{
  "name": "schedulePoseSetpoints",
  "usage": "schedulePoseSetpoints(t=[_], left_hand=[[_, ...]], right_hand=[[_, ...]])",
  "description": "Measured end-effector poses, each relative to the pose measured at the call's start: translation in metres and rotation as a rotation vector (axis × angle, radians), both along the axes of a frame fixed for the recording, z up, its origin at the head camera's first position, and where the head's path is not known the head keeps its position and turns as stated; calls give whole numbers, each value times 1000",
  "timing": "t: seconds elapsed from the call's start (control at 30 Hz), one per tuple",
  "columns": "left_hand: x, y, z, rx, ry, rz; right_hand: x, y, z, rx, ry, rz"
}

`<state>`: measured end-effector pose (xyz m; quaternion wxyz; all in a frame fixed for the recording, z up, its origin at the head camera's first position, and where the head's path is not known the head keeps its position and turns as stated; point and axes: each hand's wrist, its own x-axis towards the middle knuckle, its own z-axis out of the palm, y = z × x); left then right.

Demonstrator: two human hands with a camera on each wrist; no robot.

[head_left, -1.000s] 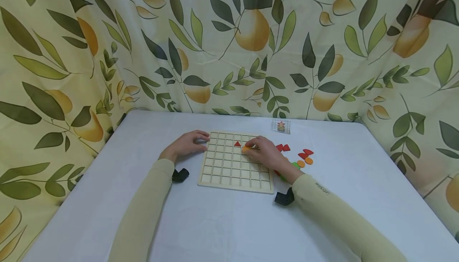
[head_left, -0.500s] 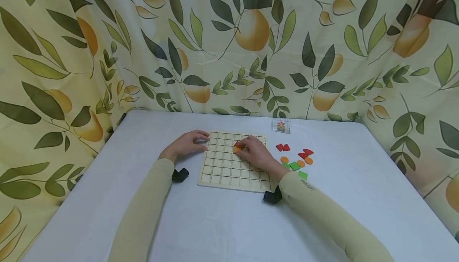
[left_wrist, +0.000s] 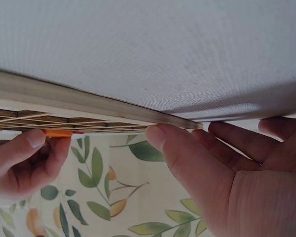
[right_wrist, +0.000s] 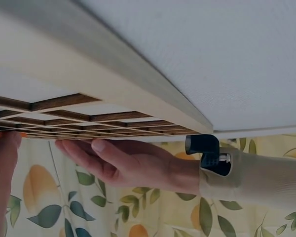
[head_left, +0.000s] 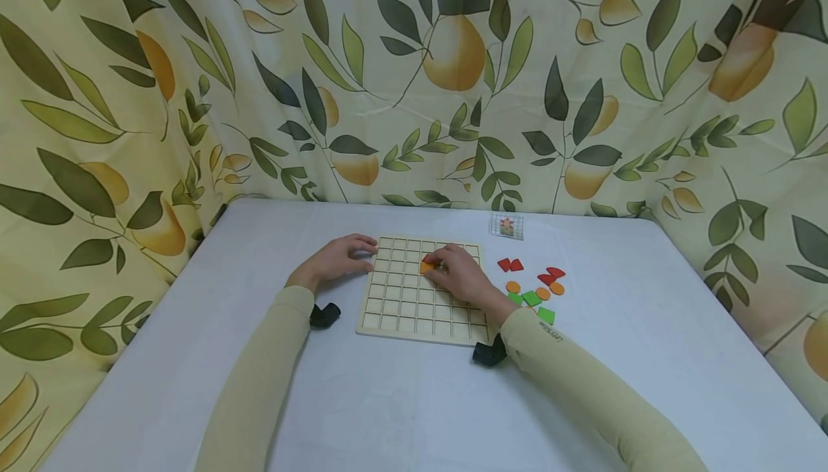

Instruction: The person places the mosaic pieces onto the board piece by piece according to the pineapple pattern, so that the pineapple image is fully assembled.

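Right now, orange piece: small orange piece [head_left: 427, 268] lies on the wooden grid board [head_left: 414, 310], in the second row of cells from the far edge, about the middle column; its shape is partly covered by fingers
Right hand: right hand [head_left: 461, 274] rests over the board's far-right part, fingertips curled on the orange piece and pinching it against the cell; in the left wrist view the same piece [left_wrist: 59, 133] shows just beside that hand's [left_wrist: 24, 160] thumb
Left hand: left hand [head_left: 336, 258] lies at the board's far-left corner, fingers loosely bent, tips touching the board's edge and holding nothing; the left wrist view shows the thumb against the board's rim [left_wrist: 89, 101]
Board: pale wood, square cells, flat on the white table [head_left: 388, 400]; a red bit peeks out at the right hand's fingertips, too hidden to say more
Loose pieces: red pieces [head_left: 509, 265], orange discs [head_left: 513, 287] and green squares [head_left: 532, 298] lie on the table just right of the board
Card: small pattern card [head_left: 507, 227] sits beyond the pieces near the curtain
Backdrop: leaf-and-pear curtain [head_left: 414, 77] hangs behind and beside the table
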<state>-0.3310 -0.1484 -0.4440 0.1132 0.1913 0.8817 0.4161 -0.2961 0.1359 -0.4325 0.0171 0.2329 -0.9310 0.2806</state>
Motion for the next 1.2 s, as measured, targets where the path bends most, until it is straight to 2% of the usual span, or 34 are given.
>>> schedulePoseSetpoints(t=[0.33,0.83,1.2], left_hand=[[3,1,5,-10,-5,2],[2,2,4,-15,-12,12],[3,3,4,-15,-8,11]], right_hand=[[0,-1,0,-6,-22,-10],[0,0,0,-10,-35,-33],[0,20,4,-40,-69,-110]])
